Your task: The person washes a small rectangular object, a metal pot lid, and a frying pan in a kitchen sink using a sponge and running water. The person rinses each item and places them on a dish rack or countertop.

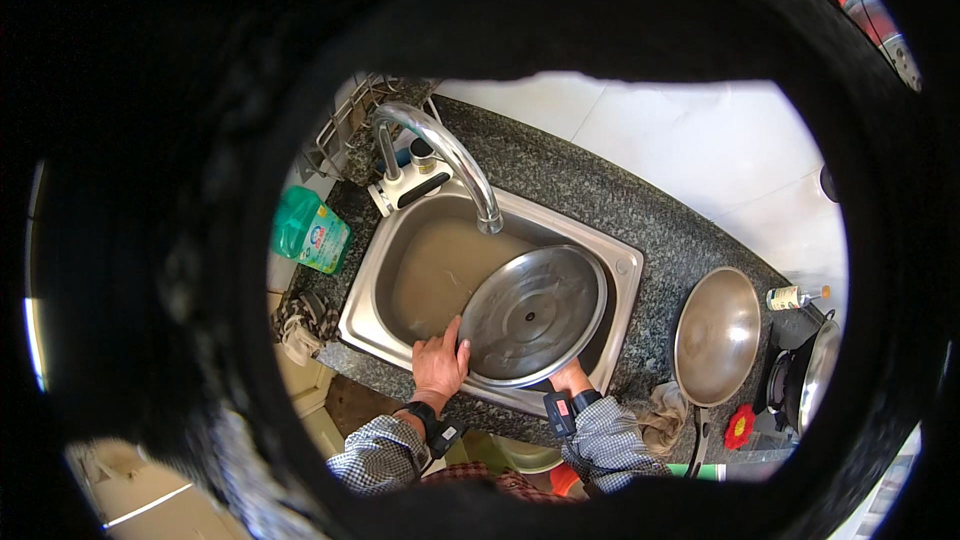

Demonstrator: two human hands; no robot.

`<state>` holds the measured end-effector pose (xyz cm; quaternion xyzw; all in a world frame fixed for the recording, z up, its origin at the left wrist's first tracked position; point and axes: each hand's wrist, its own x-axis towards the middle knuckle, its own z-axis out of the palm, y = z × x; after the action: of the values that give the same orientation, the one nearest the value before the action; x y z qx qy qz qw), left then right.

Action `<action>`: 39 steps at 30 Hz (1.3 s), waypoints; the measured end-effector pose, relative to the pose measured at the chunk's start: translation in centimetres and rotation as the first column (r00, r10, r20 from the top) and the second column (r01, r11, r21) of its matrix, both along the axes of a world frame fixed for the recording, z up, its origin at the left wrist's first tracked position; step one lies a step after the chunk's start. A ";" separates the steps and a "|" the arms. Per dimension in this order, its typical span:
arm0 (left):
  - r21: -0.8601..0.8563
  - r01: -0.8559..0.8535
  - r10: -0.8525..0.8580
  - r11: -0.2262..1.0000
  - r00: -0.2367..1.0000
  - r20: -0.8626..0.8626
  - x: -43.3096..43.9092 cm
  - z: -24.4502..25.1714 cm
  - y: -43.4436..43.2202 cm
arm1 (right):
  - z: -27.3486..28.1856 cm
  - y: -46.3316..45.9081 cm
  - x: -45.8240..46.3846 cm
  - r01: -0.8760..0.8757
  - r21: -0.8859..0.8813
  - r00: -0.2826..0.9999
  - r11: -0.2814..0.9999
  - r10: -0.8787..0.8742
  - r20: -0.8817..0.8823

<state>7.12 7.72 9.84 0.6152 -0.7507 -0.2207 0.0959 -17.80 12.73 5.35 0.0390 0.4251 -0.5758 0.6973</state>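
A round metal pot lid [517,345] is held tilted over the right part of a stainless steel sink [626,296], its underside facing up, with a small dark hole at its centre. My right hand [570,377] grips the lid's lower right edge; its fingers are hidden beneath the lid. At the lid's left edge is my left hand [441,364], fingers spread over the sink's front rim; whether it touches the lid is unclear. Cloudy brownish water [442,270] fills much of the basin. A curved chrome faucet [457,154] arches above, with no water visibly running.
Left of the sink stands a green detergent bottle [311,231], near a crumpled cloth [304,326]. On the granite counter to the right are a steel pan [718,337], a beige rag [665,420], a red flower-shaped item [740,427] and a small bottle [796,297]. A wire rack [337,124] stands upper left.
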 end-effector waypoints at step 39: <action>0.671 0.396 0.207 0.627 0.745 -0.634 2.0 -9.5 -10.0 | -14.0 2.2 -0.4 -0.046 0.688 0.930 0.724 0.282 -0.235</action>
<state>9.14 -2.27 0.29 0.4313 -0.5300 -0.7270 0.0680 -18.21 14.94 -8.63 0.1546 0.7137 -0.3171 0.6052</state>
